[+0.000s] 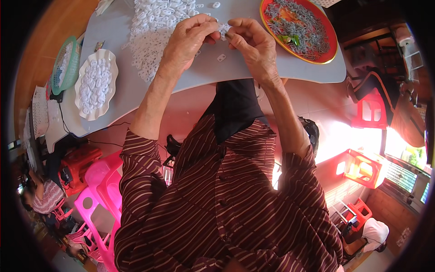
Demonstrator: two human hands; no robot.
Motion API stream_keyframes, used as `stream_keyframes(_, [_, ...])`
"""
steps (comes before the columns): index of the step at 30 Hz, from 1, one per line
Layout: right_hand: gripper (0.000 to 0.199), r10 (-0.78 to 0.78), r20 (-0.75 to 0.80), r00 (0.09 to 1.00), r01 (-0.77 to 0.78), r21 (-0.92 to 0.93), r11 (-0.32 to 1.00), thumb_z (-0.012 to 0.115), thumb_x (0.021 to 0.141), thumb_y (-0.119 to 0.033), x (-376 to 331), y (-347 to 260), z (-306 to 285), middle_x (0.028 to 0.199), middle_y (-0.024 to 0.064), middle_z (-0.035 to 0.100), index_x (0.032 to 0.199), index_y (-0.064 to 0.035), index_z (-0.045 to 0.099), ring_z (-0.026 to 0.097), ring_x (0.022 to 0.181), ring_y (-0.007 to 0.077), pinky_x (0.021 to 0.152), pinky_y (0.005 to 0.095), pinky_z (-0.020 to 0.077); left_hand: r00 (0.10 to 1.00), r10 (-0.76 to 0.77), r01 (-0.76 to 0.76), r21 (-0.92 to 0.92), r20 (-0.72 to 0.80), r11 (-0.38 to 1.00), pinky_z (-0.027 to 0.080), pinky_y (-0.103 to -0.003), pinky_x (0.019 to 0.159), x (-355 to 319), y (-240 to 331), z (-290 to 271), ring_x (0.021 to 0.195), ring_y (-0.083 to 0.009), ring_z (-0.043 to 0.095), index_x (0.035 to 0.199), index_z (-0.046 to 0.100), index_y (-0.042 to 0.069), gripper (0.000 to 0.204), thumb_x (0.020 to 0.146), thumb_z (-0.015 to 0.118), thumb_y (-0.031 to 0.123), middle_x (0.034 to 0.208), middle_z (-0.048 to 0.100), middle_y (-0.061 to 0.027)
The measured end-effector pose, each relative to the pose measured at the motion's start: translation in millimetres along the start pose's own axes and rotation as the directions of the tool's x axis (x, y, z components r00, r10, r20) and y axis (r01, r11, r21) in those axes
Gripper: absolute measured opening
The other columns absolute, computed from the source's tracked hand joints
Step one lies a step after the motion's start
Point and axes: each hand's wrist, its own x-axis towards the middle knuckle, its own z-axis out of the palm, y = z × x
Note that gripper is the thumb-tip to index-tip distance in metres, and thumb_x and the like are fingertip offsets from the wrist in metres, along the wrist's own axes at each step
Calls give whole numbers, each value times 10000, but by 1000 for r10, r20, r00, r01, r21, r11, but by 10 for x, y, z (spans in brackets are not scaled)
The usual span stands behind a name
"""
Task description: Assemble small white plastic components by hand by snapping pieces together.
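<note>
Over the table's near side, my left hand (189, 40) and my right hand (256, 45) come together with closed fingertips. Between them is a small white plastic piece (224, 30), pinched from both sides. Its exact form is partly hidden by the fingers. A loose white piece (221, 57) lies on the table just below the hands. To the left, next to my left hand, spreads a heap of similar white plastic pieces (152, 27). A red round tray (332, 50) with a yellow rim, holding many small grey slender parts (312, 34), stands beside my right hand.
A white wavy-edged dish (83, 110) of white pieces sits at the left, beside a green basket (60, 68). The grey table's (272, 68) curved edge runs before me. Pink chairs (102, 181) and red stools (362, 167) stand around. Other people sit at lower left and lower right.
</note>
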Motion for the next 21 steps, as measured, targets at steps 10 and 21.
stream_keyframes(10, [214,-25,-24,999,25,32,999,613,834,-20,5,41,-12,833,21,614,1044,13,583,576,730,74,678,211,490,998,43,-37,122,-43,992,416,-230,663,-23,23,75,698,-86,526,870,610,-11,188,846,574,172,709,587,-34])
stream_keyframes(21, [219,-28,-54,998,32,62,998,616,836,-34,-1,38,-6,828,17,618,1048,9,588,576,736,67,683,209,490,946,325,-299,401,3,866,393,-196,544,3,23,132,611,-56,490,839,581,14,136,863,558,146,666,557,7])
